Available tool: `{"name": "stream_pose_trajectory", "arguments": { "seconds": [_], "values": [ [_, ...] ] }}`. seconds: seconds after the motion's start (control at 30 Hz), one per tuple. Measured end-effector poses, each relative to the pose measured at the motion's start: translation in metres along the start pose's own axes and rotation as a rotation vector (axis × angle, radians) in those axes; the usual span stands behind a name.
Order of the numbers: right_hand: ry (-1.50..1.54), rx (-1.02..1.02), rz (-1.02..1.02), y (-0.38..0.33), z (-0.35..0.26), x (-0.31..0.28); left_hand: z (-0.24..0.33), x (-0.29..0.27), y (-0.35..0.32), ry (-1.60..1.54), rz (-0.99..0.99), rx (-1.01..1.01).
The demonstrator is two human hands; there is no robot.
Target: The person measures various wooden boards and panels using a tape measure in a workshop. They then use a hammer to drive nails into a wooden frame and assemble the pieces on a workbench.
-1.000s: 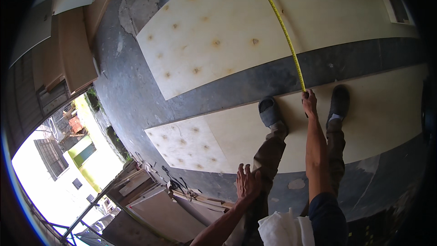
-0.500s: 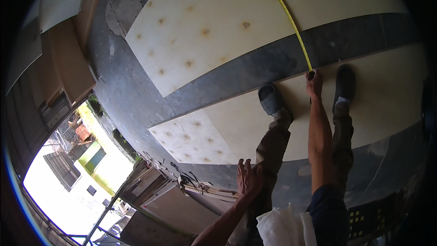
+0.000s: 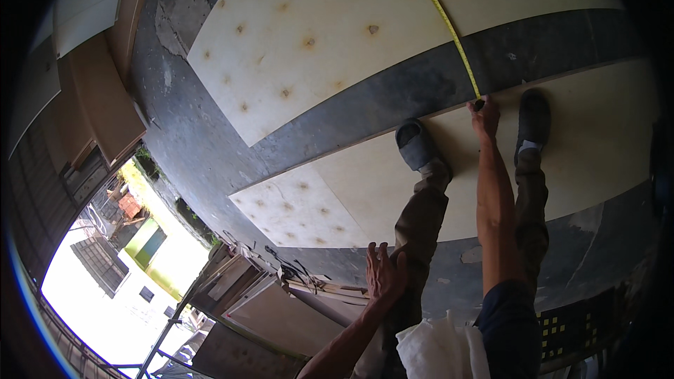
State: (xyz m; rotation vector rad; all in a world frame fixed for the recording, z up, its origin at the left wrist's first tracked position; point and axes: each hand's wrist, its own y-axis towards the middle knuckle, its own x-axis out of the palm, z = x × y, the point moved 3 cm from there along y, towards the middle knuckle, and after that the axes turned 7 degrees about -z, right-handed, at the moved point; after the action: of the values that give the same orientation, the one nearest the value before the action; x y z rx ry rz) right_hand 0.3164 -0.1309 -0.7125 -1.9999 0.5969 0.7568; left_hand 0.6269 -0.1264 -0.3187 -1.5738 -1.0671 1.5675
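Note:
My right hand point(image 3: 484, 121) is closed around the dark case of a tape measure point(image 3: 479, 104), just above the far edge of the plywood panel I stand on. From it the yellow blade point(image 3: 444, 15) runs forward across a strip of dark floor and over a second pale panel point(image 3: 316, 77); its far end is out of view. Near my left knee, my left hand point(image 3: 385, 272) hangs with fingers apart and holds nothing. Whether it touches the trouser leg point(image 3: 423, 228) I cannot tell.
My slippered feet stand on the near panel point(image 3: 351, 182), whose left end has brownish spots. Brown boards point(image 3: 105, 91) lean at the far left. More boards point(image 3: 281, 316) and cables point(image 3: 295, 270) lie at lower left, beside a bright opening. White cloth point(image 3: 442, 351) hangs below me.
The view has shifted slightly, so the panels sit a little higher in the picture. My right hand keeps its grip on the tape measure; my left hand stays by the knee.

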Motion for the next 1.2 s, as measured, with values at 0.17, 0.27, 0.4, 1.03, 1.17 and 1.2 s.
{"name": "stream_pose_trajectory", "arguments": {
  "seconds": [0.17,0.27,0.4,1.03,1.17,1.2],
  "values": [
    [0.009,0.005,-0.027,-0.0003,-0.0037,-0.0015,0.0007,0.0018,-0.0001,0.014,0.002,-0.006],
    [0.001,0.011,-0.035,0.0012,-0.0007,-0.0005,0.001,0.0034,-0.0006,0.024,0.008,-0.01],
    [-0.014,0.029,-0.038,0.0007,-0.0028,-0.0018,0.002,0.0028,0.0001,0.021,-0.001,-0.005],
    [-0.005,-0.029,-0.047,0.0002,-0.0034,-0.0033,0.0028,0.0033,-0.0004,0.03,0.0,-0.005],
    [0.008,-0.021,-0.058,0.003,-0.0006,-0.0011,0.0051,0.0019,0.0,0.026,-0.011,-0.021],
    [0.012,-0.02,-0.055,0.0036,-0.0001,-0.0004,0.0053,0.0016,0.0002,0.026,-0.013,-0.024]
  ]
}}
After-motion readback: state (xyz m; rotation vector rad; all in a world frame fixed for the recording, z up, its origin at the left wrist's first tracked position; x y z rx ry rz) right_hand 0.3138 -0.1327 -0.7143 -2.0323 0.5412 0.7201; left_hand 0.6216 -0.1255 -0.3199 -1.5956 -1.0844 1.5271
